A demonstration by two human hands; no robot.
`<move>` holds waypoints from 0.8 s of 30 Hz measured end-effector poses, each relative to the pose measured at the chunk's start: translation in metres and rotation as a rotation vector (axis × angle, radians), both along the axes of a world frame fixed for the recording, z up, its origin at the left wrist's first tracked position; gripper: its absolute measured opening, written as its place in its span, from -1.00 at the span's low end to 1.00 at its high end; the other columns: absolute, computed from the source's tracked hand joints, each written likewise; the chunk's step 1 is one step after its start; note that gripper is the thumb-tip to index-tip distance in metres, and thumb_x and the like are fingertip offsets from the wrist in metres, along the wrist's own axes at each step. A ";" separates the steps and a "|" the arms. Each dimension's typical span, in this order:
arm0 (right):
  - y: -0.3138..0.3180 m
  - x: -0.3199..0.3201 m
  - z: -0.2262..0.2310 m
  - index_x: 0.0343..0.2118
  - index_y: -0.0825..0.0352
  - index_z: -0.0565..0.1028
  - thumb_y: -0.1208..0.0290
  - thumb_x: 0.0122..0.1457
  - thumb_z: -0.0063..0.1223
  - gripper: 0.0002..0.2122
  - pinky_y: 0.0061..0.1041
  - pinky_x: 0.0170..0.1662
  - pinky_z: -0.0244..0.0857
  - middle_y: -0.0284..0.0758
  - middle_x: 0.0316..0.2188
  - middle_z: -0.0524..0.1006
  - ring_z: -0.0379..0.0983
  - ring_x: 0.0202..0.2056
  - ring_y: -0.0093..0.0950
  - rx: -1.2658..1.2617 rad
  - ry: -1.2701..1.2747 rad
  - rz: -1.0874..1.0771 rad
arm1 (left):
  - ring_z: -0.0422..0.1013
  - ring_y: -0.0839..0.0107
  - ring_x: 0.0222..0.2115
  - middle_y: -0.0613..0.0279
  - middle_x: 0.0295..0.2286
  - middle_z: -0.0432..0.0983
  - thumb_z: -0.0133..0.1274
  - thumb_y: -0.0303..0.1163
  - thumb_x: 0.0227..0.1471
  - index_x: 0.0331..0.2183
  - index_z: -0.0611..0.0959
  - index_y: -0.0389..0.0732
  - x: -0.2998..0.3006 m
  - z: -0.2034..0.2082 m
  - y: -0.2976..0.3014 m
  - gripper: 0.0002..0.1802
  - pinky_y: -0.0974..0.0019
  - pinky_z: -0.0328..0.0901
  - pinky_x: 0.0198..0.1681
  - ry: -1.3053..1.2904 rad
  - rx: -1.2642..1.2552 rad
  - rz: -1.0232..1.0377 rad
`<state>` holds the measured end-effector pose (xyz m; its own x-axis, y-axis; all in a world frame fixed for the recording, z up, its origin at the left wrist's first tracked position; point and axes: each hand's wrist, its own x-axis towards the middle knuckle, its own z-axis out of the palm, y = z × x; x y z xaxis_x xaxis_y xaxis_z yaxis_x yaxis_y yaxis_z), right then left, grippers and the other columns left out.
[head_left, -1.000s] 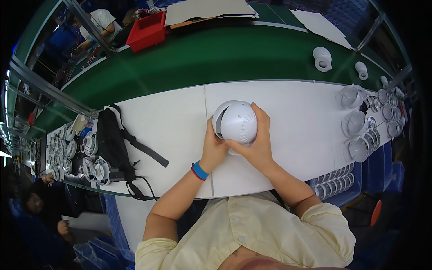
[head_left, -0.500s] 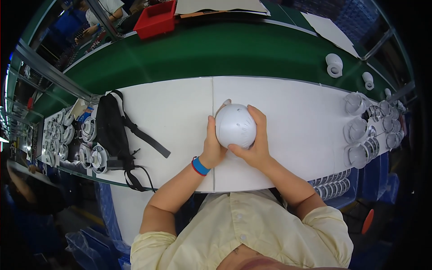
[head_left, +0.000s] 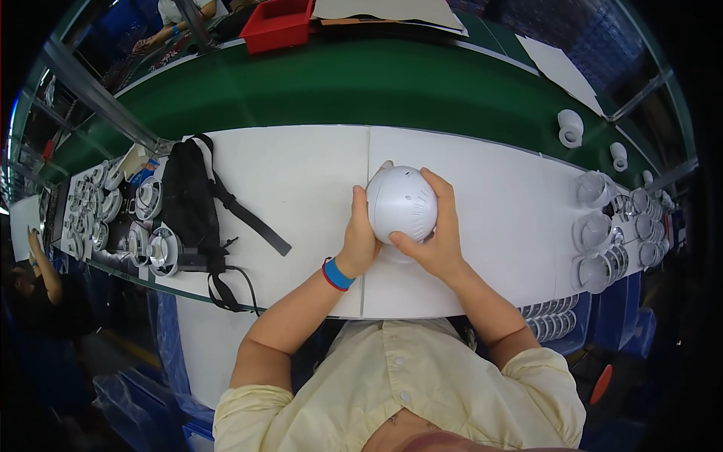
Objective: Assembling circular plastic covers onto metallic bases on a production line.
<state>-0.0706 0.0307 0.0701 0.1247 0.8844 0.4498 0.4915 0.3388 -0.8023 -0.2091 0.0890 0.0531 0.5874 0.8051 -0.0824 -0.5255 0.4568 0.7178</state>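
A white ball-shaped plastic housing (head_left: 404, 205) with small vent slots is held between both hands above the middle of the white table. My left hand (head_left: 360, 239) grips its left side, the wrist wearing a blue and red band. My right hand (head_left: 443, 239) wraps round the right side, its thumb across the lower front and fingers over the far right edge. A small pale tip (head_left: 387, 164), perhaps a fingertip, shows at the far left of the ball. The underside is hidden.
A black strapped bag (head_left: 188, 203) lies left, beside several round white and silver parts (head_left: 149, 197). Clear domes (head_left: 593, 232) and ring parts stand right. Across the green belt (head_left: 339, 83) are a red bin (head_left: 277, 26), cardboard sheets (head_left: 388, 13) and white cylindrical parts (head_left: 570, 129). Co-workers appear at left.
The ball has turned slightly between my hands, its slots now further to the right. My grip stays nearly the same. The whole view has shifted a little.
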 end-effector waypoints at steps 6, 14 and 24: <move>0.010 -0.005 -0.010 0.23 0.37 0.12 0.31 -0.16 0.38 -0.13 -0.22 0.15 0.20 -0.08 0.11 0.18 0.21 0.14 -0.15 0.012 0.071 0.020 | 0.30 0.23 0.10 0.09 0.09 0.33 -0.59 0.17 0.29 0.26 0.22 -0.12 -0.002 0.006 0.002 -0.24 0.17 0.21 0.18 -0.012 -0.005 0.019; 0.025 0.005 0.016 0.24 0.37 0.14 0.15 0.15 0.14 -0.31 -0.22 0.15 0.19 0.02 0.05 0.23 0.25 0.10 -0.07 -0.316 0.007 0.092 | 0.29 0.19 0.11 0.03 0.08 0.32 -0.43 0.25 0.25 0.18 0.30 -0.22 -0.014 0.009 0.022 -0.20 0.08 0.21 0.18 -0.172 -0.323 -0.137; 0.040 0.039 0.037 0.26 0.25 0.16 0.02 0.29 -0.11 -0.43 -0.28 0.23 0.07 -0.08 0.16 0.26 0.18 0.20 -0.20 -0.782 0.349 0.297 | 0.31 0.17 0.10 0.03 0.08 0.30 -0.15 0.11 0.22 0.15 0.31 -0.26 -0.012 0.017 0.020 -0.30 0.04 0.32 0.11 0.027 -0.195 -0.148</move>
